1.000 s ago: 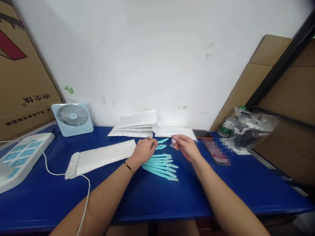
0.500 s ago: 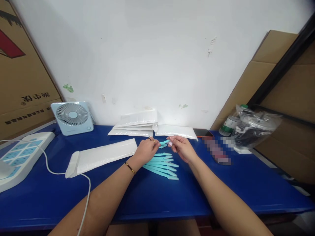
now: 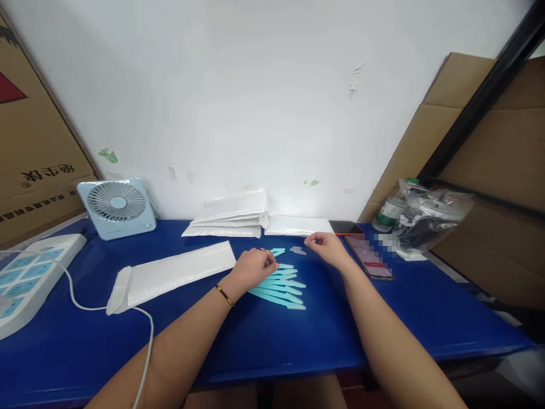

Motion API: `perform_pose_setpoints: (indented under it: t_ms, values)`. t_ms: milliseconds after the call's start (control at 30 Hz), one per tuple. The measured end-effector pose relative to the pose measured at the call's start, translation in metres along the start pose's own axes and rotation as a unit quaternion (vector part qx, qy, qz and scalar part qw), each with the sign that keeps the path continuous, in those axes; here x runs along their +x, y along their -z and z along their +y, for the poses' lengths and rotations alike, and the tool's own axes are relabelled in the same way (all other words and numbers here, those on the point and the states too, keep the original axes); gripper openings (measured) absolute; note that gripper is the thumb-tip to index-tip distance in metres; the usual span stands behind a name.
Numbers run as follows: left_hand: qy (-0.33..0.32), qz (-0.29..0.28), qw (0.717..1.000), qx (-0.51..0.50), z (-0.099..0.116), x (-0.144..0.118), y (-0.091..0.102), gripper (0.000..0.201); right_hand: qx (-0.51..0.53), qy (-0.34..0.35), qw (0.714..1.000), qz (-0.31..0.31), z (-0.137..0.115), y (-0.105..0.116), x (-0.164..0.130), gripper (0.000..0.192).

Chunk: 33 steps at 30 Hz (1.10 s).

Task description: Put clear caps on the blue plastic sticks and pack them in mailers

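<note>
- Your left hand (image 3: 254,267) rests on the blue tabletop (image 3: 264,341) with its fingers curled loosely over the near end of a fan of slim turquoise plastic sticks (image 3: 279,287); the fingertips touch the topmost sticks, but whether they pinch one you cannot tell from this angle.
- That fan of sticks lies flat at the middle of the table, their pointed ends spreading out to the right — one more short turquoise piece (image 3: 279,250) lies just beyond your left knuckles, toward the wall.
- Your right hand (image 3: 328,250) hovers low over the table to the right of the fan, fingers drawn narrow with thumb and forefinger close together; nothing shows between them.
- Just left of those fingertips lies a small pale translucent cap (image 3: 297,250), apart from the hand and flat on the blue surface.
- A gold bracelet (image 3: 224,294) sits on your left wrist.
- To the left of your left hand lies a long white padded mailer (image 3: 170,274) with its flap open, tilted across the table.
- Against the wall stands a stack of white padded mailers (image 3: 232,218), with another flat white mailer (image 3: 298,225) beside it.
- A dark phone (image 3: 368,257) lies just right of your right hand.
- Further right — a crumpled clear plastic bag (image 3: 430,218) and a green-capped white bottle (image 3: 386,214).
- At the far left stand a small pale-blue desk fan (image 3: 116,207) and a white power strip (image 3: 25,278), whose white cable (image 3: 106,309) runs across the table.
</note>
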<state>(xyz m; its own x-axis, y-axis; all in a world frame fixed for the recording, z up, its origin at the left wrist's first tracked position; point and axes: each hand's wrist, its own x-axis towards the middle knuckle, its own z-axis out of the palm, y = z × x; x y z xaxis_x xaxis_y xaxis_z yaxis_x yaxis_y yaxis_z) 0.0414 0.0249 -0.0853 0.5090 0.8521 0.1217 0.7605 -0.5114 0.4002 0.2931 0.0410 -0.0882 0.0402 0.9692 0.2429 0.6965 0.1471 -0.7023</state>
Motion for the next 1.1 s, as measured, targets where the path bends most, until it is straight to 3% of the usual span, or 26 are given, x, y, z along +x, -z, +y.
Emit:
perform_pose_setpoints:
  t_ms: [67,167,667,833,1033,1100]
  values:
    - [0.011,0.034,0.999,0.041,-0.007,0.003,-0.003,0.02,-0.079,0.01,0.996,-0.03,0.006,-0.005,0.0,0.015]
    - [0.027,0.064,0.994,0.085,-0.018,0.008,-0.005,0.016,-0.118,0.029,0.991,-0.053,0.008,-0.016,-0.001,0.009]
    - [0.014,0.058,0.996,0.06,-0.03,0.015,-0.007,0.009,-0.01,0.102,0.988,-0.115,0.005,-0.028,0.0,0.012]
    - [0.006,0.057,0.997,0.046,-0.03,0.017,-0.007,0.009,-0.01,0.113,0.987,-0.11,-0.006,-0.036,-0.004,0.012]
    - [-0.02,0.025,0.999,0.007,-0.03,0.015,-0.006,0.008,0.024,0.134,0.979,-0.153,-0.013,-0.037,-0.006,0.012]
    - [-0.025,0.038,0.999,0.007,-0.029,0.013,-0.003,0.012,0.023,0.121,0.986,-0.113,-0.005,-0.029,-0.003,0.015]
